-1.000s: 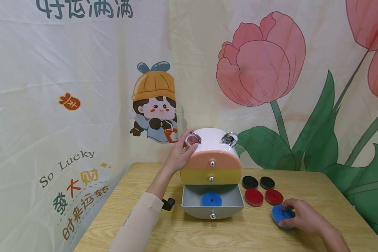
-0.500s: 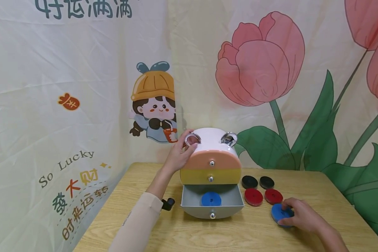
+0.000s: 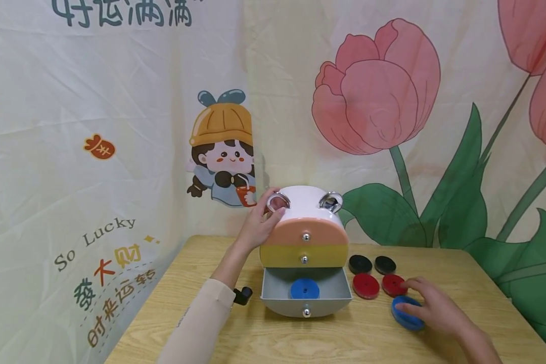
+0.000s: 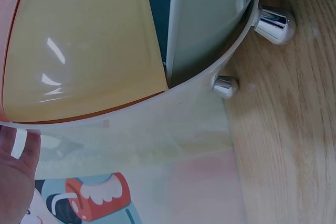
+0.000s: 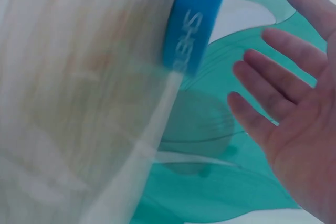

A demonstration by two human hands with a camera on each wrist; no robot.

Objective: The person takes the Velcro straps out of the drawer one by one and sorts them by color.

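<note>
A small white drawer cabinet (image 3: 304, 203) with ring-shaped silver ears stands on the table, its grey bottom drawer (image 3: 279, 307) pulled out. One blue tape roll (image 3: 305, 288) lies flat inside that drawer. My left hand (image 3: 258, 225) holds the cabinet's upper left side, thumb by the ear and other fingers behind it. Over a second blue tape roll (image 3: 405, 319) on the table, my right hand (image 3: 438, 305) is spread with nothing gripped. In the right wrist view its fingers (image 5: 262, 87) stretch out apart from the roll (image 5: 194, 22), which shows white lettering on its rim.
Two red rolls (image 3: 366, 286) and two black rolls (image 3: 360, 264) lie on the table right of the cabinet. A small black object (image 3: 243, 296) shows beside the left forearm. Behind the wooden table (image 3: 346, 344) hangs a printed cloth (image 3: 282, 126).
My right hand has let go of the blue tape roll on the table and spread its fingers, reaching slightly up over a red roll. The left hand stays on the cabinet.
</note>
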